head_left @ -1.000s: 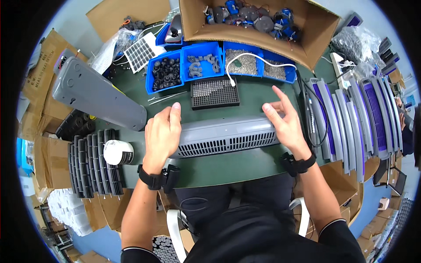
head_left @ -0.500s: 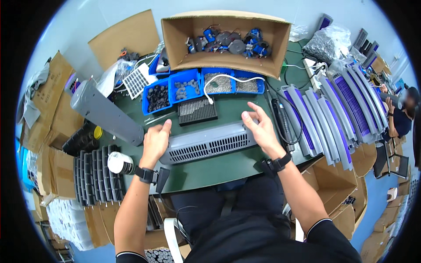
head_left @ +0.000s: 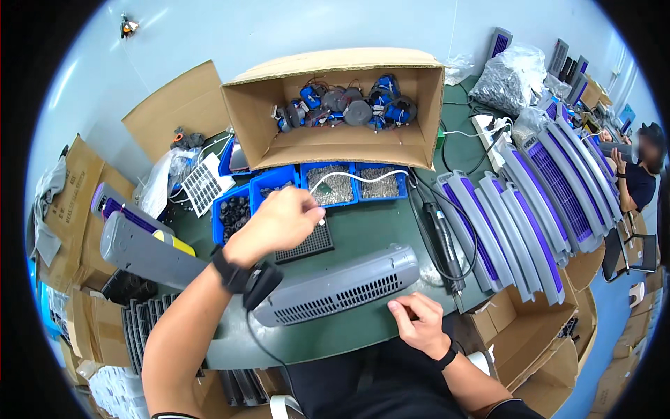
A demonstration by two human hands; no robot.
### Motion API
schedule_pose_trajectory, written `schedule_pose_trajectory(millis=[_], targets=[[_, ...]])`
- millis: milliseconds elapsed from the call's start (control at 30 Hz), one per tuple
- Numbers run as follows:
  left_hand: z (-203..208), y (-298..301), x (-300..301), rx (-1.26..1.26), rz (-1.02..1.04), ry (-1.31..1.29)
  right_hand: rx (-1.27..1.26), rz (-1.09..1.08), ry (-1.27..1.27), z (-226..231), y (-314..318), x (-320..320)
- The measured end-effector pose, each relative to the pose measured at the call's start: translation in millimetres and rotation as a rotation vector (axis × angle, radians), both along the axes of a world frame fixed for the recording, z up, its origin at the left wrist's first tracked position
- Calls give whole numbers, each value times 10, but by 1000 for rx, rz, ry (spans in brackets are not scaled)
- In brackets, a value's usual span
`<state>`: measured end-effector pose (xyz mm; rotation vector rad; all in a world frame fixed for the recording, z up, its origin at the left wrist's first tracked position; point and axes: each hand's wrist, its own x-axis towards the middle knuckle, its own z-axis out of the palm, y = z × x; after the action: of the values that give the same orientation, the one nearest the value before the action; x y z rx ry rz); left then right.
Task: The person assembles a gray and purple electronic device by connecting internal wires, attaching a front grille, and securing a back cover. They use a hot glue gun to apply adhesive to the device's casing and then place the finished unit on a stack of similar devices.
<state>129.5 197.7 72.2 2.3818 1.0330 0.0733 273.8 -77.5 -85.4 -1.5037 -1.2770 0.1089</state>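
Housing of grey slotted plastic point(head_left: 338, 297) left lying free of the left hand

Finding: half a second ago, the left hand point(head_left: 283, 220) was at the housing's left end; it now stands over the black gridded plastic block point(head_left: 317, 241). The right hand point(head_left: 420, 325) has dropped from the far right end to just beside the near edge; contact cannot be confirmed. Judged effect: two-handed steadying has given way to work at the block.

Pose: left wrist raised, fingers curled downward near the end of the white cable point(head_left: 363, 177) (whether they grip anything cannot be told). Right fingers are drawn in toward the thumb, contents likewise unverified. Housing rests slightly slanted on the dark green tabletop point(head_left: 328, 342), slots facing the wearer.
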Motion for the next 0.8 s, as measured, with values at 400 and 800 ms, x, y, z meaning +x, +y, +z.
schedule_pose_trajectory(millis=[400,800], targets=[[-930,644,700,89,-11,14,-57,15,-26,-55,122,-24],[-972,677,529,212,-57,-131,-82,31,-68,-24,137,-25]])
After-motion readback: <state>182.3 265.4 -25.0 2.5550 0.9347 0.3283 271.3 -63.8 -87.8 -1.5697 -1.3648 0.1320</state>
